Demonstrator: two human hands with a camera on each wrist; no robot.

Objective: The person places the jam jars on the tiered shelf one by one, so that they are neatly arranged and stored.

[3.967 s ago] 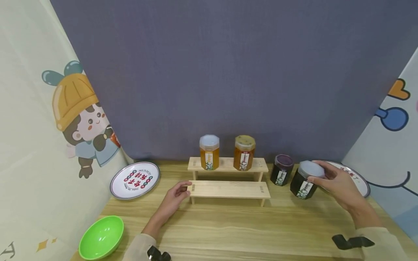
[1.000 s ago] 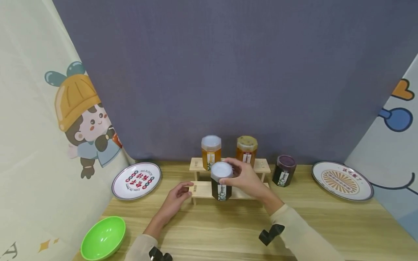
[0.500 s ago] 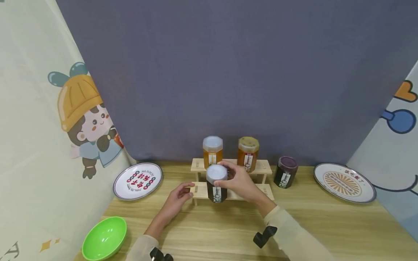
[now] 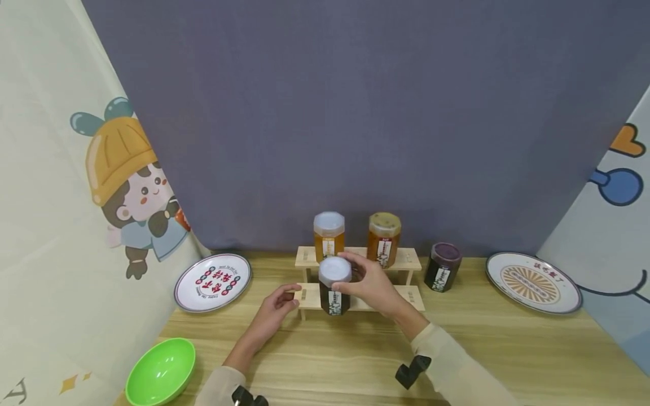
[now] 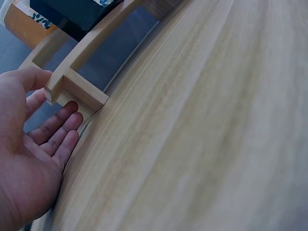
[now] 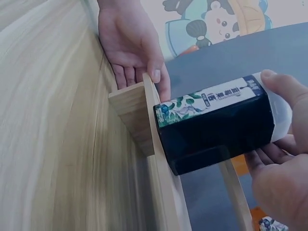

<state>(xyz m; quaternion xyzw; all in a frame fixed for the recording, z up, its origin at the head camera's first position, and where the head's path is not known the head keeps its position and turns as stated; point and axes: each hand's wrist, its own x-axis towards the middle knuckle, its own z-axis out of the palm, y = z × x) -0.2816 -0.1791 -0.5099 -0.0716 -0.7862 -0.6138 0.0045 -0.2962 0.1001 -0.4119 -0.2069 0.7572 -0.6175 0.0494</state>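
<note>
- Near the worktop's (image 4: 325, 361) left edge, towards its near corner, sits a green bowl (image 4: 161, 373).
- The left hand (image 4: 274, 311) has thumb and forefinger pinching the left end of the lower shelf (image 4: 411, 297) of a wooden stand; its other three fingers hang loosely below, holding nothing.
- The right hand (image 4: 374, 286) comes in from the right and pinches the white lid of a dark jar (image 4: 327, 288) between thumb and fingers.
- That jar stands long axis upright at the left part of the lower shelf, lying to the left of the right hand's palm; the left hand is just beside it but apart. Its base overlaps the shelf's front edge in the head view; I cannot tell whether it bears fully on the board.
- A jar with a purple lid (image 4: 443, 269) stands on the worktop right of the stand, towards the far edge, well apart from both hands.
- A left plate (image 4: 213, 283) lies by the worktop's far left corner, a right plate (image 4: 533, 283) towards its far right corner.
- Behind, the upper shelf (image 4: 409, 258) carries a white-lidded amber jar (image 4: 329, 239) and a yellow-lidded one (image 4: 384, 241).
</note>
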